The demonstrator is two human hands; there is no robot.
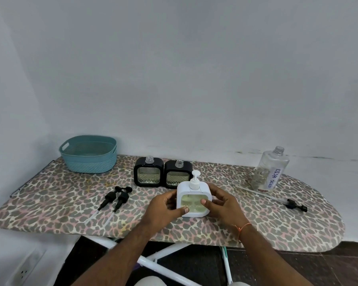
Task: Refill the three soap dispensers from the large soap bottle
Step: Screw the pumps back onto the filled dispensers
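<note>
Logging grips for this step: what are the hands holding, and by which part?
Both hold the white soap dispenser by its body: left hand on its left side, right hand on its right, thumbs across the front window. The pump is untouched.

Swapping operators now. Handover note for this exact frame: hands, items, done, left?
Left hand and right hand both grip the white dispenser, upright on the ironing board; its pump is on and soap shows in its window.
The two black dispensers stand behind it, necks open, soap in their windows.
Their two black pumps lie to the left.
DISH SOAP bottle at right looks nearly empty; its pump lies beside it.
Done: filling, apparently.
Left: refit the black pumps.
</note>
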